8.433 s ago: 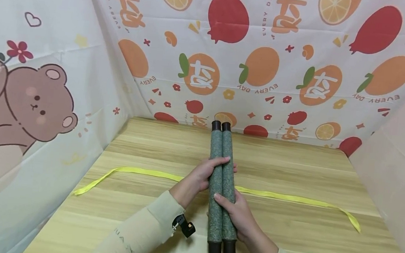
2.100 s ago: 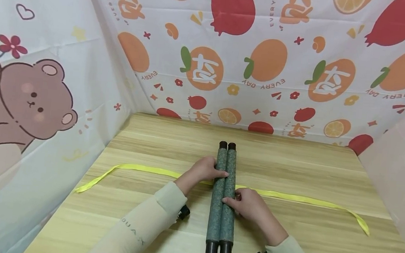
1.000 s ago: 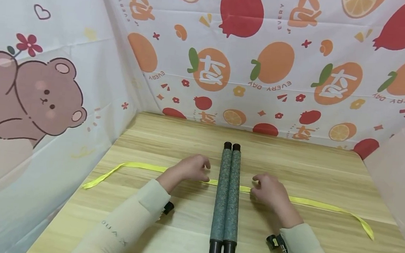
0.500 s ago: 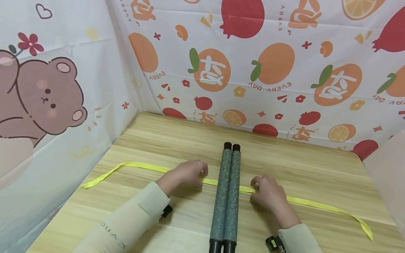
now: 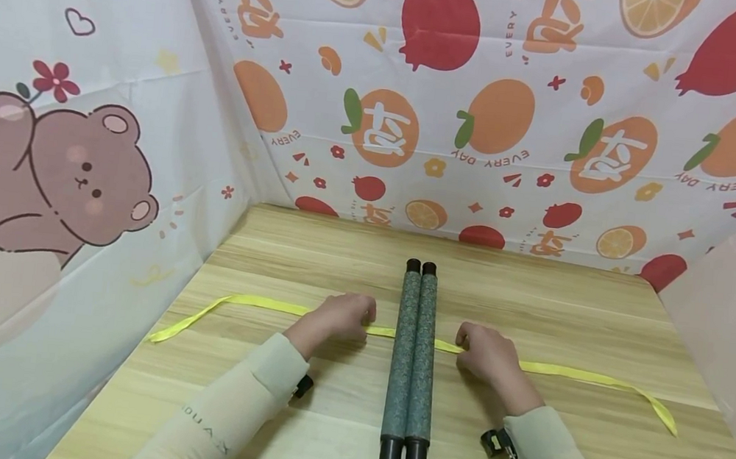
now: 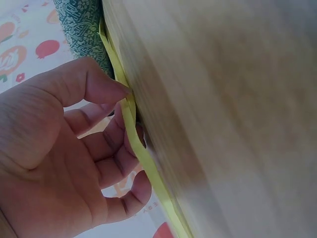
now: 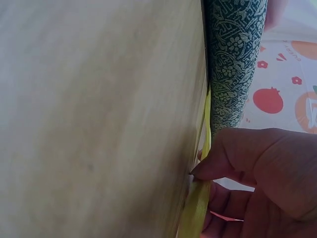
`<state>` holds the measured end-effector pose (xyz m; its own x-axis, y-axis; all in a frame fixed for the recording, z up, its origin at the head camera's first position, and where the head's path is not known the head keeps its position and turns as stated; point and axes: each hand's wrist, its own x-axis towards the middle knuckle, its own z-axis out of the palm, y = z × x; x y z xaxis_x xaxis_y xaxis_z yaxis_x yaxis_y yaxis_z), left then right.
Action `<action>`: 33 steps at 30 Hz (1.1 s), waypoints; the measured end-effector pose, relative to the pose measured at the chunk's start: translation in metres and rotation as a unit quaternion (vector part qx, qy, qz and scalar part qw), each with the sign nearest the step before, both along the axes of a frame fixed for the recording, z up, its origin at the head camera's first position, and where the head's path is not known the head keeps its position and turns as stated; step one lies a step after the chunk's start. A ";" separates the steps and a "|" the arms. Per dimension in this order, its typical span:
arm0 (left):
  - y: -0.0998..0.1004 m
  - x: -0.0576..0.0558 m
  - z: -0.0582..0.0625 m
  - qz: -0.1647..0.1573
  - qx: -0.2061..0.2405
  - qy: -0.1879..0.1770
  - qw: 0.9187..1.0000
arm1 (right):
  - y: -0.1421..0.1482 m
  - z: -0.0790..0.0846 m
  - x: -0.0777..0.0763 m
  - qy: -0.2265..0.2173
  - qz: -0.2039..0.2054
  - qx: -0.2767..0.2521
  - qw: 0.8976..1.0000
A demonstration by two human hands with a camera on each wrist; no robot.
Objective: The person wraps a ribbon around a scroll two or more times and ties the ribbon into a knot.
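A scroll (image 5: 402, 366), rolled from both ends into two green patterned rolls with dark end knobs, lies across a yellow ribbon (image 5: 574, 373). Just left of the rolls, my left hand (image 5: 338, 317) pinches the ribbon; the left wrist view shows the ribbon (image 6: 154, 173) between thumb and forefinger, the other fingers loosely bent. On the opposite side my right hand (image 5: 492, 356) also pinches the ribbon (image 7: 195, 210), thumb in front in the right wrist view, close to the green roll (image 7: 233, 59). The scroll hides the ribbon's middle. Neither hand touches the scroll in the head view.
The wooden table (image 5: 312, 254) carries the ribbon's two loose ends, far out left and right. A fruit-printed cloth (image 5: 438, 118) hangs behind it, and a bear-printed cloth (image 5: 80, 180) on the left. Each wrist wears a small black camera (image 5: 499, 443).
The scroll, gripped in both hands above the table earlier, was set down across the ribbon and let go. Both hands moved apart to its sides and took hold of the ribbon.
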<state>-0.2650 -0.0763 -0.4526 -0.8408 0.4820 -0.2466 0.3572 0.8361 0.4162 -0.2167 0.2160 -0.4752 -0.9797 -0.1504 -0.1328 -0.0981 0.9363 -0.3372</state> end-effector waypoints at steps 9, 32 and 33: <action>0.000 0.002 0.001 0.009 0.000 0.003 1.000 | 0.000 -0.001 0.002 -0.003 -0.005 -0.020 1.000; -0.007 -0.010 0.010 0.009 0.145 -0.055 0.988 | 0.005 0.002 0.005 -0.025 -0.029 -0.059 0.998; -0.007 -0.010 0.010 0.009 0.143 -0.050 0.988 | 0.006 0.002 0.005 -0.023 -0.029 -0.058 0.998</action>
